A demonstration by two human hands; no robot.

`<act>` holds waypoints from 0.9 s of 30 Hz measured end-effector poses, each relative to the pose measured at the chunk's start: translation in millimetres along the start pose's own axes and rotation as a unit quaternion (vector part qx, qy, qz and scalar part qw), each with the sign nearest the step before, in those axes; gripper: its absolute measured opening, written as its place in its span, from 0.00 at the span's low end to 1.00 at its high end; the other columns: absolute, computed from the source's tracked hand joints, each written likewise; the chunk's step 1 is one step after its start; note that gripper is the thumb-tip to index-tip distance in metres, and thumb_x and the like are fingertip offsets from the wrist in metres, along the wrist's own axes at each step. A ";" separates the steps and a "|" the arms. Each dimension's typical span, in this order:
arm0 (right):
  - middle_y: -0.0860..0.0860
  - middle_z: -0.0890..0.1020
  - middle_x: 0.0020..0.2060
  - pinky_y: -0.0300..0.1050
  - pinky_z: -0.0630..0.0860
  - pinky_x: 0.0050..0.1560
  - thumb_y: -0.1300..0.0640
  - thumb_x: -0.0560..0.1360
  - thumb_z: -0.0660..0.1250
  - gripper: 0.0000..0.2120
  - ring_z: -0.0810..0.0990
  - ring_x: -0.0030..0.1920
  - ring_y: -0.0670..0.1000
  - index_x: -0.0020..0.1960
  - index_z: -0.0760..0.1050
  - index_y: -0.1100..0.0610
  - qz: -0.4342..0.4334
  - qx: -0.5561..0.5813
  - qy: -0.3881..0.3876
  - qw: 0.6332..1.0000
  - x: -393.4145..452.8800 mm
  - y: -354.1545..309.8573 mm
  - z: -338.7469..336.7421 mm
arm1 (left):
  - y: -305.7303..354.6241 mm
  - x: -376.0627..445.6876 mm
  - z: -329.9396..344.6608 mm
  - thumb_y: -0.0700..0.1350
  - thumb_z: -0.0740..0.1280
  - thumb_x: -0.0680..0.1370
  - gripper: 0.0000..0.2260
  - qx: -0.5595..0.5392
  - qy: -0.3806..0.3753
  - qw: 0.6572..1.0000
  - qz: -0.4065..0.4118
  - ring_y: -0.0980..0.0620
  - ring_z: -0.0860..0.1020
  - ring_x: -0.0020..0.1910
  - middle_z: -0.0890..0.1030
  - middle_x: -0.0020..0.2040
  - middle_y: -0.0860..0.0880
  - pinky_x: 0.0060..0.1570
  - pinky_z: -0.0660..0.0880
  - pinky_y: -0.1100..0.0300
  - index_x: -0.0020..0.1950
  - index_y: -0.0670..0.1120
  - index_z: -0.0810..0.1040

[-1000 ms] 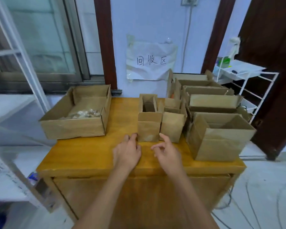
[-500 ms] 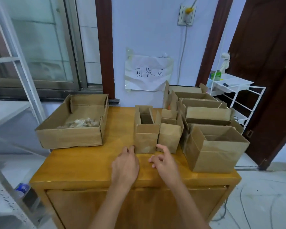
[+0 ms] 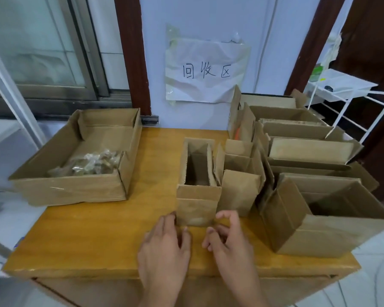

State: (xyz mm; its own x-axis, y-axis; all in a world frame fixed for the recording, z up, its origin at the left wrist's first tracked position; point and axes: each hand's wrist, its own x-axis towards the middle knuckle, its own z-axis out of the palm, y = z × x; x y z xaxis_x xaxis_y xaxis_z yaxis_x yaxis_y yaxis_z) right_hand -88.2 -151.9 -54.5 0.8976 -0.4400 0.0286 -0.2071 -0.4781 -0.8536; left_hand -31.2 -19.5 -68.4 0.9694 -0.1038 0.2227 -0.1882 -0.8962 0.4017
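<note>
Head view: the small box (image 3: 196,204) stands upright, flaps open, at the front middle of the table (image 3: 93,240). It is just beside a second box (image 3: 237,191) and well apart from the wide box (image 3: 75,191) at the left, a placement that, by judgement, leaves room for one hand at each side. The left hand (image 3: 164,247) lies palm down at the small box's lower left corner, fingers nearly straight and slightly apart, index tip at the cardboard. The right hand (image 3: 228,244) sits at the lower right corner, fingers loosely curled, apart, gripping nothing.
</note>
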 end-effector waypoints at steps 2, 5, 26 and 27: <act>0.43 0.85 0.38 0.31 0.76 0.41 0.51 0.83 0.66 0.10 0.83 0.38 0.39 0.57 0.64 0.42 -0.003 -0.005 0.009 1.000 3.6 0.7 2.1 | 2.1 0.1 -1.7 0.60 0.58 0.82 0.14 0.002 0.012 1.000 0.000 0.54 0.78 0.49 0.78 0.52 0.59 0.48 0.73 0.59 0.61 0.55 0.74; 0.42 0.85 0.36 0.38 0.78 0.40 0.48 0.83 0.66 0.10 0.82 0.36 0.39 0.55 0.64 0.42 -0.010 -0.031 0.039 0.999 8.0 4.5 9.4 | 1.3 -1.4 0.9 0.57 0.61 0.82 0.12 -0.005 0.028 1.000 0.005 0.52 0.80 0.48 0.81 0.53 0.56 0.47 0.74 0.57 0.62 0.54 0.77; 0.57 0.84 0.58 0.55 0.78 0.55 0.21 0.66 0.67 0.51 0.83 0.59 0.62 0.74 0.60 0.56 0.070 -0.167 0.142 0.973 -12.2 -40.8 22.0 | -14.1 -22.4 -0.8 0.45 0.61 0.84 0.18 0.002 0.064 0.992 0.109 0.48 0.80 0.53 0.81 0.54 0.52 0.54 0.73 0.53 0.74 0.55 0.73; 0.57 0.84 0.58 0.55 0.78 0.56 0.21 0.67 0.67 0.50 0.83 0.59 0.62 0.73 0.60 0.55 0.073 -0.168 0.144 0.973 -13.9 -42.9 22.4 | -15.0 -23.3 -1.1 0.45 0.61 0.84 0.18 -0.011 0.061 0.992 0.110 0.48 0.80 0.53 0.81 0.54 0.52 0.54 0.73 0.52 0.74 0.55 0.74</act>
State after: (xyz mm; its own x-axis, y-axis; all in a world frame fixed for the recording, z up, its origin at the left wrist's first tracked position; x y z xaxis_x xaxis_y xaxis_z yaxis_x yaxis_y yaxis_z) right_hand -83.0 -108.2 -30.0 0.7130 -0.6930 0.1063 -0.4821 -0.5947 -0.6433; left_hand -51.1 -3.2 -78.6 0.8778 -0.2419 0.4135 -0.3985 -0.8478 0.3499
